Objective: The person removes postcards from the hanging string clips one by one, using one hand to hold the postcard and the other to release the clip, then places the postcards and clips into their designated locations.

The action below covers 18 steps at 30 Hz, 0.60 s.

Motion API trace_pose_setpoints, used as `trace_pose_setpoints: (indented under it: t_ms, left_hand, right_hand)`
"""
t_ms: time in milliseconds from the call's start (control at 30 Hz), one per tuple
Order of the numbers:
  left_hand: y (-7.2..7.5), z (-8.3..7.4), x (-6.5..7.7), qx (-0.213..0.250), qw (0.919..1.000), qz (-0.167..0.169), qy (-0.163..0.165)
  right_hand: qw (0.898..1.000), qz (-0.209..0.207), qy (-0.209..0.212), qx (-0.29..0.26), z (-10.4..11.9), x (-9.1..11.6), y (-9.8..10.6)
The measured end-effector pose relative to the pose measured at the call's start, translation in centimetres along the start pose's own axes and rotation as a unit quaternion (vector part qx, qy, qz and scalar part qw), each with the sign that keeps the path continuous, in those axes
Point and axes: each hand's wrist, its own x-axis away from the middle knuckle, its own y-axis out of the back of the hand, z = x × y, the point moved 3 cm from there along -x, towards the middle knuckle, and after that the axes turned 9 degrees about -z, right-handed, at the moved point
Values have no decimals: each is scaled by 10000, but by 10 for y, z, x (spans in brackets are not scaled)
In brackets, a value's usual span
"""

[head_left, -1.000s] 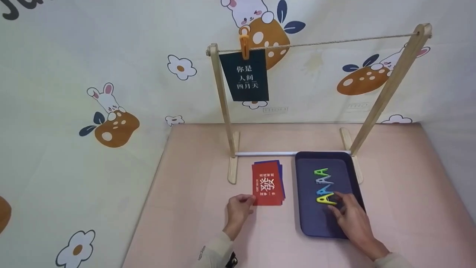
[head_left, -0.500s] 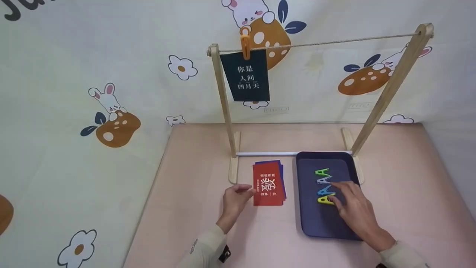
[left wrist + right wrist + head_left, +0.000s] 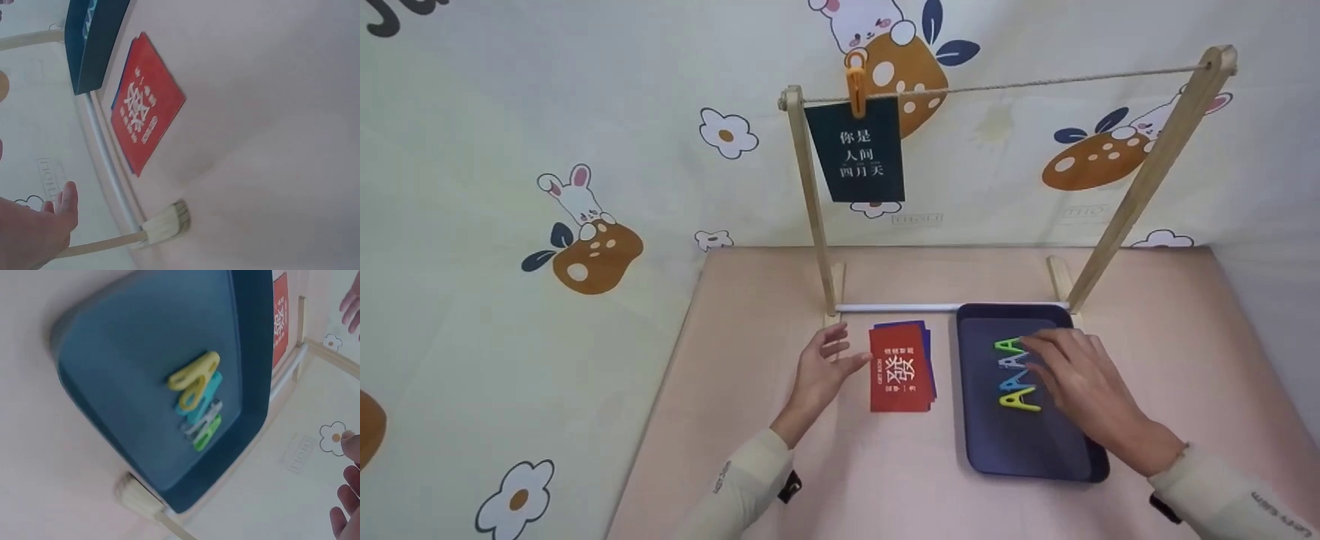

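Over the right half of the dark blue tray (image 3: 1027, 457) hovers my right hand (image 3: 1099, 390), fingers loosely bent and holding nothing. Several clothespins lie in a row in that tray: a yellow one (image 3: 197, 377), a light blue one (image 3: 209, 396), a grey one (image 3: 209, 417) and a green one (image 3: 209, 434). My left hand (image 3: 821, 375) is raised beside a red card (image 3: 898, 367) with white characters, its fingers spread and grasping nothing. Blue edges of other cards (image 3: 928, 352) show beneath the red one. The left wrist view has this hand (image 3: 36, 233) apart from the cards.
Behind the cards and tray stands a wooden frame (image 3: 1147, 184) with a string (image 3: 1035, 81) across its top. An orange clothespin (image 3: 856, 84) fastens a dark green card (image 3: 859, 154) to the string's left end. A white rod (image 3: 900, 308) joins the frame's feet.
My left hand has left the red card's edge, risen and spread its fingers. Along the clothespins, my right hand has moved away from me, from the yellow one toward the green one. The cards stayed put.
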Motion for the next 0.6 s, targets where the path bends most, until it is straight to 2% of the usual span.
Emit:
trace_pose_setpoints:
  t_ms: [333, 500, 600]
  left_hand:
    - [14, -47, -6, 62, 9986, 300, -435]
    - [21, -79, -12, 281, 9947, 245, -962]
    - [24, -97, -16, 428, 9924, 195, -1141]
  right_hand:
    - [9935, -43, 1107, 259, 12, -56, 16]
    - [9849, -269, 1662, 393, 17, -91, 26]
    - [9790, -349, 1953, 477, 18, -113, 34]
